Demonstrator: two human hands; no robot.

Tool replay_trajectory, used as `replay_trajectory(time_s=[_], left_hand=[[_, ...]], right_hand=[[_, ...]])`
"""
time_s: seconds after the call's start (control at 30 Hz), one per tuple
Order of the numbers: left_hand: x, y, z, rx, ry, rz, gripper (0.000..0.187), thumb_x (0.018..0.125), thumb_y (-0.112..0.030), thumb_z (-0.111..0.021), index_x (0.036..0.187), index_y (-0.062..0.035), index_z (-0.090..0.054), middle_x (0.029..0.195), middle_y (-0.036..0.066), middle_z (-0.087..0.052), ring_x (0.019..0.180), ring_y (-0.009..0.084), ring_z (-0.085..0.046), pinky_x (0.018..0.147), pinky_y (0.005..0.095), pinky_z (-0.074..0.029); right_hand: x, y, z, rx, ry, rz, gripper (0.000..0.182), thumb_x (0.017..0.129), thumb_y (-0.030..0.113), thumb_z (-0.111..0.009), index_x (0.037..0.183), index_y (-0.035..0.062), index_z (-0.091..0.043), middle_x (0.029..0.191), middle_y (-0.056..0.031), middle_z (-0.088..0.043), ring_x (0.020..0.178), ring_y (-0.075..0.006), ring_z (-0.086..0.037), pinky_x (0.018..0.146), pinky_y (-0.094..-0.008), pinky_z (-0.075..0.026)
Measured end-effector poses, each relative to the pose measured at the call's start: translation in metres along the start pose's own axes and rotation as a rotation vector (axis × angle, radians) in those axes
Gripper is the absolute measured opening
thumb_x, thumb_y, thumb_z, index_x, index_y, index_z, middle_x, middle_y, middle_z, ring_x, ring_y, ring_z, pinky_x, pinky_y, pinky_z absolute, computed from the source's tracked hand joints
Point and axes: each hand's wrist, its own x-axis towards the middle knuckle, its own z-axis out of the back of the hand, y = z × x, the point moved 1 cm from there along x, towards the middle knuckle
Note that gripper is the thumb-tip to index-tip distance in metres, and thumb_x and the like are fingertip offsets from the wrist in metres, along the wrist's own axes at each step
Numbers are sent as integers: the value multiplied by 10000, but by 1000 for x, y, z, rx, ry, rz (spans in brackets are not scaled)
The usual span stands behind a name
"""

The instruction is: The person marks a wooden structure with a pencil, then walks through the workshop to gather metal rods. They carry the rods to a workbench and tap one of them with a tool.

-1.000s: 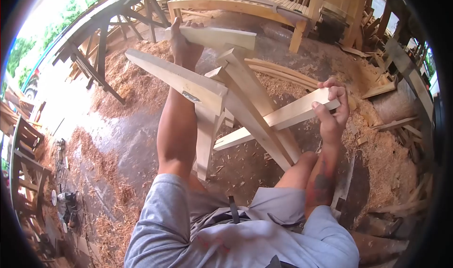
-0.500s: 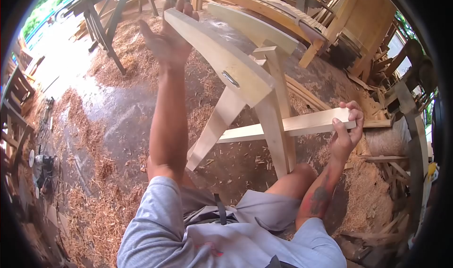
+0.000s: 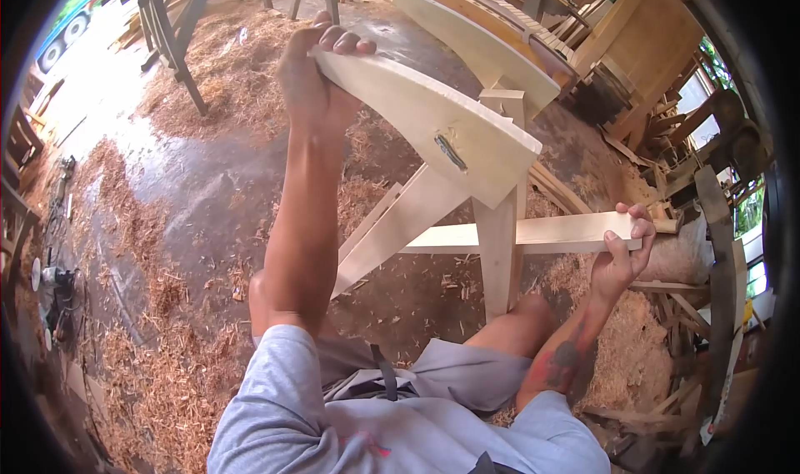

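Observation:
A pale wooden frame stands before me, with tapered legs (image 3: 496,257) and slanted side boards. My left hand (image 3: 310,78) is closed around the narrow upper end of the near side board (image 3: 417,107). A dark metal piece (image 3: 450,151) sits in a slot on that board. The far side board (image 3: 479,45) runs roughly parallel behind it. Low on the right, my right hand (image 3: 625,245) grips the end of a wooden plank (image 3: 567,229), thumb on the near edge. This plank passes behind the near leg; how its other end meets the frame is hidden.
Wood shavings (image 3: 167,357) cover much of the dark floor (image 3: 225,190). A power tool (image 3: 57,286) lies at the far left. Wooden trestles (image 3: 171,49) stand at the upper left; a large wooden panel (image 3: 654,53) and stacked lumber fill the right side.
My left hand has closed on the side board's upper end, where its fingers were spread before. The frame has turned slightly and shifted right, and the plank in my right hand sits a little lower.

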Motion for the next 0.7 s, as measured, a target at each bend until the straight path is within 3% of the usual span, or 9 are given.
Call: replay_trajectory(time_s=[0.27,0.33,0.37,0.4,0.47,0.5,0.53,0.6,0.7], left_hand=[[14,1,-12,66,118,27,80,876,-16,-467,953,-33,-455,638,-22,-405,596,100,-464,623,302,-453],[14,-2,-11,93,139,22,144,907,-70,-481,1036,-8,-460,661,-11,-420,639,112,-483,644,310,-448],[18,-5,4,-40,239,102,353,931,-240,-537,1153,5,-415,784,45,-458,773,163,-514,728,343,-459],[17,0,3,-40,250,112,353,931,-240,-537,1153,5,-415,784,45,-458,773,163,-514,728,343,-459],[16,9,0,46,-44,-26,601,900,-447,-581,1233,-1,-355,981,125,-474,951,241,-513,861,421,-450],[32,12,21,304,-120,-6,751,886,-629,-467,1315,-27,-335,1074,169,-506,1080,276,-542,921,433,-497],[49,25,45,418,-163,-1,801,822,-598,-624,1285,-23,-313,1176,201,-442,1122,304,-480,981,519,-386],[63,59,33,615,-367,65,686,832,-484,-671,1253,-15,-399,1086,177,-522,1023,287,-548,893,451,-458],[87,84,27,887,-247,-60,488,836,-303,-690,1152,20,-505,946,153,-594,868,261,-608,759,375,-507]], right_hand=[[1,-5,-1,20,-1,55,334,646,-46,-563,910,113,-434,1122,-98,-448,1095,-259,-471,1012,-438,-337],[-1,-4,-2,18,-17,47,332,649,-42,-565,910,113,-431,1120,-100,-453,1089,-255,-467,1013,-437,-336],[0,-5,-1,2,-4,52,332,649,-39,-569,909,115,-431,1121,-102,-455,1090,-255,-467,1012,-436,-336],[1,-6,0,-9,7,64,332,650,-35,-573,909,117,-431,1122,-103,-457,1091,-255,-467,1011,-436,-336],[1,-8,-1,20,-23,79,329,650,-25,-583,905,121,-434,1121,-108,-460,1088,-255,-470,1006,-437,-337],[1,-8,-1,9,-7,78,330,648,-22,-588,902,122,-435,1120,-110,-460,1087,-252,-469,1006,-437,-338],[1,-8,0,-1,10,77,331,646,-19,-593,900,123,-437,1119,-113,-460,1086,-249,-469,1006,-438,-339],[1,-8,3,23,26,76,323,662,-27,-588,912,122,-447,1143,-94,-458,1121,-255,-474,1013,-428,-335],[-1,-4,-3,-10,-8,57,319,642,-29,-596,876,122,-441,1109,-106,-461,1085,-242,-482,1014,-433,-355]])
